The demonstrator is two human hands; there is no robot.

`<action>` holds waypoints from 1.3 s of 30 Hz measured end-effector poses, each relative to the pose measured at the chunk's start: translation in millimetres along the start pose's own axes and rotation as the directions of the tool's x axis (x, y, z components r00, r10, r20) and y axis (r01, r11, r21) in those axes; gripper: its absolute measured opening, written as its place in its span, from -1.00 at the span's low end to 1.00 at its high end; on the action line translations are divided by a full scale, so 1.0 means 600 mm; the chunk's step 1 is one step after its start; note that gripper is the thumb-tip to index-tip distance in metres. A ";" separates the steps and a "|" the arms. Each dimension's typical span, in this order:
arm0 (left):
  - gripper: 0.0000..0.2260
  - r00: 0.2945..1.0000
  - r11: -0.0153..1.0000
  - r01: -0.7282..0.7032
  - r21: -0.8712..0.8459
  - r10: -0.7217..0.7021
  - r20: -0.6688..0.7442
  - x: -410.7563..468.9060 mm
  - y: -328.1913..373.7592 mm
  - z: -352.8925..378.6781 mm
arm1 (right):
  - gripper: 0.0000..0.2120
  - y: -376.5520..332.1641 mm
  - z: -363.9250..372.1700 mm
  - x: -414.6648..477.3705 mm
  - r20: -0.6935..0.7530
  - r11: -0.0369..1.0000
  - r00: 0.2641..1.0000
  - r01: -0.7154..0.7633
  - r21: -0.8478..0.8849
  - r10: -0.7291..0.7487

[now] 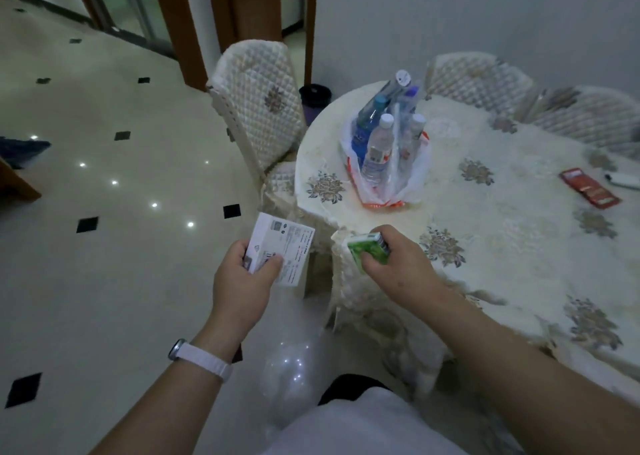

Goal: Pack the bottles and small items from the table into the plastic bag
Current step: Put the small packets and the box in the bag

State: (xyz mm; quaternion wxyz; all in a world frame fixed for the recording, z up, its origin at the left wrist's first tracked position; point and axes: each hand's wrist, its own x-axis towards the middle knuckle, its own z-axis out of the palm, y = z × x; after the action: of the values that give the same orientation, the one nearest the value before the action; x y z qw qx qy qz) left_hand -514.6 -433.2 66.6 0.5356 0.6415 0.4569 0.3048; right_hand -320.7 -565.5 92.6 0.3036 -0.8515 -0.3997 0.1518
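Note:
A white plastic bag (414, 174) with red print stands open on the table's near-left part, holding several bottles (379, 145) upright. My left hand (242, 278) grips a white box (282, 252) with printed labels, held over the floor to the left of the table. My right hand (398, 264) is closed around a small green pack (369, 248) at the table's front edge. Both hands are well short of the bag. A red flat pack (590, 188) and a white lighter (623, 180) lie on the tablecloth at the far right.
The round table (502, 240) carries a cream floral cloth. Quilted chairs stand at the left (259, 108) and behind (485, 80). A dark bin (315, 100) sits by the wall. Glossy tiled floor (104, 212) spreads to the left.

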 end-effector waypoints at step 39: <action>-0.88 0.711 0.952 -0.235 0.199 0.029 0.703 0.838 0.099 0.296 | -0.84 0.017 0.100 0.626 -0.296 0.874 0.825 -0.422 0.242 0.481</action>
State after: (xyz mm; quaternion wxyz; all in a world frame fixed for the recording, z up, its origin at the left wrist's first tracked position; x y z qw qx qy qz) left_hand -143.4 -47.6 32.1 0.5499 0.8073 0.2137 0.0147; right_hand -106.7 -256.8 33.8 0.3943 -0.9067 -0.1123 0.0997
